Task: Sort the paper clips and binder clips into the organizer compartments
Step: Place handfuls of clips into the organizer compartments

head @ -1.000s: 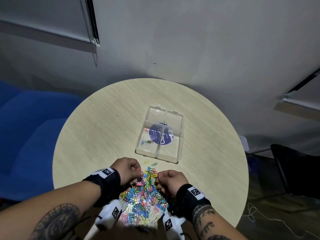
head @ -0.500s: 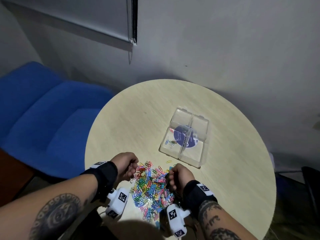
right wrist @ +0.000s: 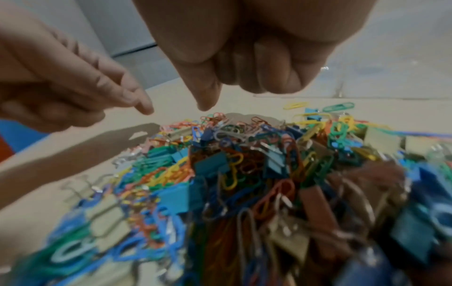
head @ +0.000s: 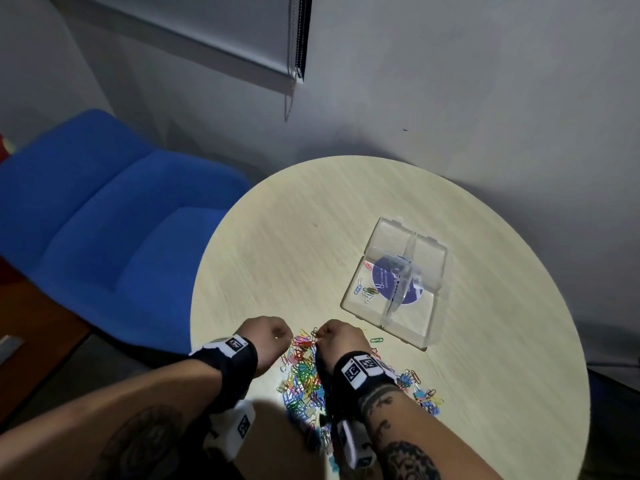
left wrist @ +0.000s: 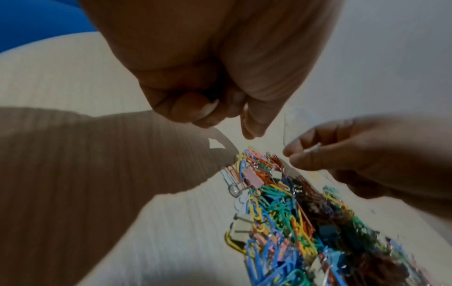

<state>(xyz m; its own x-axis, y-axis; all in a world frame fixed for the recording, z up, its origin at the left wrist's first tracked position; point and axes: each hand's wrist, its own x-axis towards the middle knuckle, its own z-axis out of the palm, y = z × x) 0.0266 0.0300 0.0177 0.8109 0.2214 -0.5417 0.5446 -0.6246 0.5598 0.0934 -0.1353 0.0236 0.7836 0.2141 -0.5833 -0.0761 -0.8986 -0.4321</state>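
- On the round counter [head: 284, 237], a mixed pile of paper clips and binder clips [head: 304, 379] lies at the near edge, under both hands.
- The clear organizer [head: 394, 282] sits just beyond, a few paper clips in its near-left compartment.
- Left hand [head: 268, 341]: grip curled, apparently empty.
- Right hand [head: 337, 341]: fingers curled; contents cannot be told.

You are working over a counter [head: 294, 244] showing a pale, matt wood-grain finish. At right of the frame the organizer [head: 398, 282] is looking like clear, glossy plastic. The paper clips [right wrist: 244, 174] are gleaming in smooth coloured coating, with bare wire glinting on the binder clips [right wrist: 212, 164]. At left, the chair [head: 104, 220] is wearing soft blue cloth.
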